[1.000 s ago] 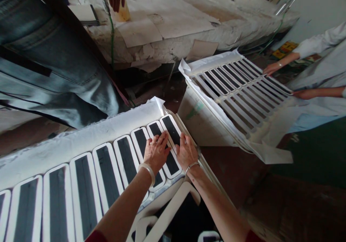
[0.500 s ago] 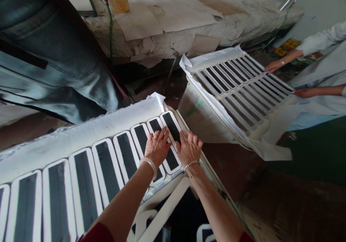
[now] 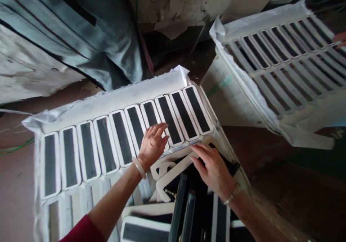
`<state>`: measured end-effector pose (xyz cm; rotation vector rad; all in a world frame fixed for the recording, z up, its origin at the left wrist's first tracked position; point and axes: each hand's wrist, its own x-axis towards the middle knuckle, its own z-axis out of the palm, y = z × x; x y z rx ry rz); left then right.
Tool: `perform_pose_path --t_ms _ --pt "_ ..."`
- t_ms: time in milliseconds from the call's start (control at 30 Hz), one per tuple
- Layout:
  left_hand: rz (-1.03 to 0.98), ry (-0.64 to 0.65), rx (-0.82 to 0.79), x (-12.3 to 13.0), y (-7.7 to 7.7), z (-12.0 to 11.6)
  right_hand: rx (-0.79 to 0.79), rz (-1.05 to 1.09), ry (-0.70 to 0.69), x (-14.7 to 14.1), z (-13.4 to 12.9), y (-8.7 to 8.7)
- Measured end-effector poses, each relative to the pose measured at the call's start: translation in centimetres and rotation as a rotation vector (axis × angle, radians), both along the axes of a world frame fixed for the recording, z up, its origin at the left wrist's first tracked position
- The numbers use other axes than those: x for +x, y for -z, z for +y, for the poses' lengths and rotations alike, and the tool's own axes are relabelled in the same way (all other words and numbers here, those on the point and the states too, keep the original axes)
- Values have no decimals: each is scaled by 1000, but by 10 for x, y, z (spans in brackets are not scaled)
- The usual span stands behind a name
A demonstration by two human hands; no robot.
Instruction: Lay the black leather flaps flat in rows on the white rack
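Note:
My left hand (image 3: 153, 141), fingers stretched out, is over the lower ends of a row of dark oblong panels with white rounded borders (image 3: 169, 121); I cannot tell whether it touches them. It holds nothing. My right hand (image 3: 214, 170) is at the row's near right end, above a loose heap, with thumb and fingers apart and nothing visibly held. In the heap lie beige rounded strips (image 3: 173, 175), a white-bordered dark piece (image 3: 146, 231) and dark, narrow wallet-like items (image 3: 180, 204). The rightmost panel (image 3: 198, 108) lies flat beside its neighbour.
The row lies on a white-covered rack (image 3: 113, 101). To the right stands a second rack (image 3: 243, 90) with similar dark panels and slats, and part of another person's hand (image 3: 340, 39) at its edge. A person's blue-grey trousers (image 3: 108, 44) are close behind the row.
Both hands have come off the rightmost panels. My right hand has moved down toward the heap, my left hand slightly leftward along the row. The view has shifted down and left.

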<state>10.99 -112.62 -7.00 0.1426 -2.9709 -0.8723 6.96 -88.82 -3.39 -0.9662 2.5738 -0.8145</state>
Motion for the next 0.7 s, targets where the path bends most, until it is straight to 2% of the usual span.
perform_pose_path --t_ms 100,167,233,333,400,500,633,700 --pt "-113 -154 98 95 -16 -20 -47 -120 -41 66 -2 -26" --pt "-225 -246 153 162 -24 -25 -84 -225 -53 109 -10 -35" --pt "-325 -353 167 224 -27 -21 -58 -311 -94 151 -22 -35" --pt "-462 -557 266 295 -22 -4 134 -271 -203 212 -40 -17" --pt "-536 -690 420 321 -17 11 274 -144 -218 242 -51 -1" --pt "-600 -827 707 330 -18 28 364 -8 -197 264 -60 14" --pt "-495 -881 909 321 -43 32 307 -21 -196 263 -55 7" --pt "-456 -862 1114 321 -59 28 293 -7 -250 260 -44 -2"
